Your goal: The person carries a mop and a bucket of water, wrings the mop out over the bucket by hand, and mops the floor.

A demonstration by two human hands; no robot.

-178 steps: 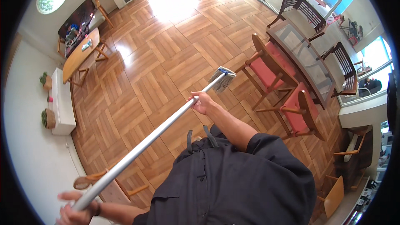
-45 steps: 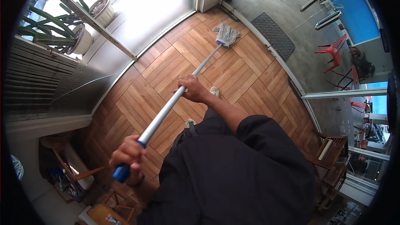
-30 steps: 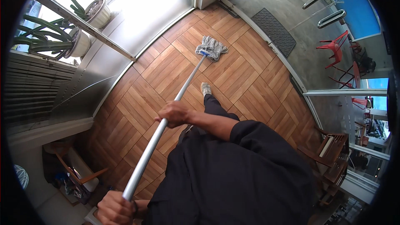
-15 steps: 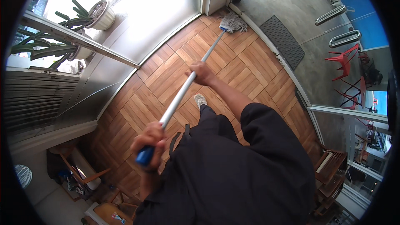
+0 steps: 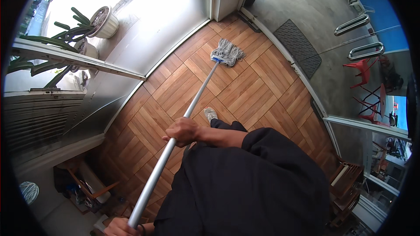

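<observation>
A string mop (image 5: 227, 53) with grey strands and a blue clamp lies on the wood-patterned floor (image 5: 258, 76), ahead of my foot. Its long silver handle slants back toward my lower left. My right hand (image 5: 182, 131) is wrapped round the middle of the handle, in front of my waist. Down at the lower edge, my left hand (image 5: 119, 227) grips the handle near its upper end; the picture's edge cuts off part of that hand and the handle's tip.
Glass panels (image 5: 175, 22) border the floor on the left, with potted cacti (image 5: 105, 22) outside. A glass door with metal handles (image 5: 352, 25) stands to the right, near a dark mat (image 5: 297, 48). Wooden chairs (image 5: 94, 185) are at lower left, and a brown wooden rack (image 5: 345, 179) at lower right.
The mop head has come back from the far corner toward me and slightly left. Both hands have moved down and left with the handle, still gripping it.
</observation>
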